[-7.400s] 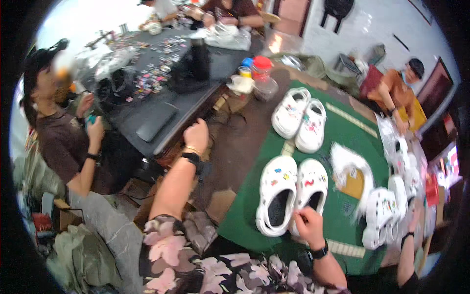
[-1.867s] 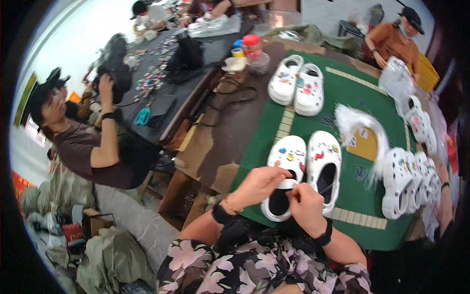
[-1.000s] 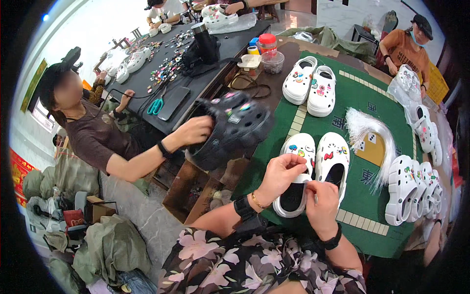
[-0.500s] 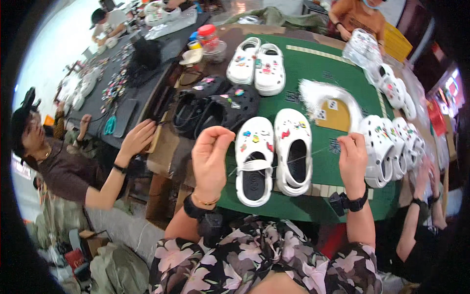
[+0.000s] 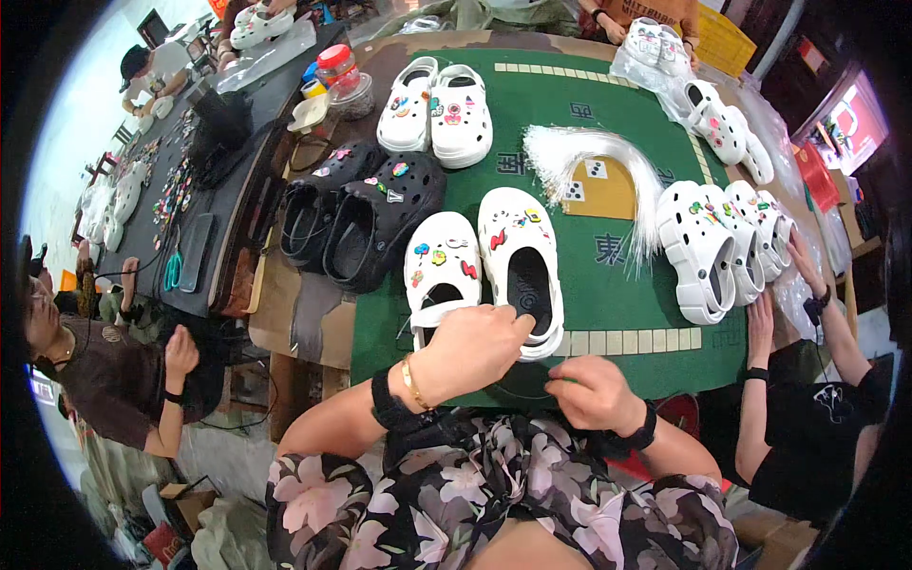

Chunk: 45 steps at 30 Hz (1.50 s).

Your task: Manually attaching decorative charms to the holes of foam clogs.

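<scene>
Head view shows the left hand (image 5: 465, 353) over the heel of the left white clog (image 5: 442, 258), fingers bunched together, while the right hand (image 5: 602, 395), fingers curled inward, hovers near the heel of the right white clog (image 5: 503, 220); whether either pinches anything cannot be told. Both lie on the green mat (image 5: 579, 285), black clogs (image 5: 411, 198) to their left, white strands (image 5: 598, 144) to their right.

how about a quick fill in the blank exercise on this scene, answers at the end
The mat under the near white clogs is coloured ____. In the picture, the near white clogs stand to the ____ of the dark clogs. Of the person's left hand and right hand, the one with a gold bracelet at its wrist is the ____.

Missing words: green; right; left
</scene>
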{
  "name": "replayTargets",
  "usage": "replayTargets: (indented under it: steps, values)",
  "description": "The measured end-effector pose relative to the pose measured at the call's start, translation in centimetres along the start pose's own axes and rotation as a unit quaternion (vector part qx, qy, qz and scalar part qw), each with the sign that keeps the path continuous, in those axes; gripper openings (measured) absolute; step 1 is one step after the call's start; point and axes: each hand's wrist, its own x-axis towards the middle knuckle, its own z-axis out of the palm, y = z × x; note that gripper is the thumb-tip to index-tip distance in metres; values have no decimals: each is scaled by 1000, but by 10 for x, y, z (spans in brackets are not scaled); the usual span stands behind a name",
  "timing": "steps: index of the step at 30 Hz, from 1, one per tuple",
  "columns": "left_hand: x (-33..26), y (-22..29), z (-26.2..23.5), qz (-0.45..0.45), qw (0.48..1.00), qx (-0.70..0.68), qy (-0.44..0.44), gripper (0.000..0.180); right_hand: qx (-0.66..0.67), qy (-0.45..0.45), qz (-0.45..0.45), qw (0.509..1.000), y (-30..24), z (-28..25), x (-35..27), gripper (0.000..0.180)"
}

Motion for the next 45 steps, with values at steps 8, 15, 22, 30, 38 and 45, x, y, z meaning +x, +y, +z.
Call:
replayTargets:
  steps: [8, 15, 22, 30, 38, 45]
  values:
    - [21, -18, -11, -33, 992, -118, 36, 18, 32, -36, 2, 999, 14, 20, 14, 19]
    - [38, -31, -4, -137, 975, -171, -23, 23, -16, -8, -72, 997, 27, 24, 49, 28]
    - [43, -25, -3, -104, 973, -196, 59, 21, -12, 55, -32, 998, 20, 18, 43, 27]
    - [28, -6, -9, -97, 943, -251, 195, 14, 117, 180, 218, 952, 11, 23, 84, 19]
    - [6, -29, -11, -141, 744, -618, 209, 21, 398, 201, 318, 836, 17, 42, 111, 8]
    - [0, -39, -22, -166, 638, -726, 196, 22, 344, 207, 311, 861, 17, 31, 119, 6]
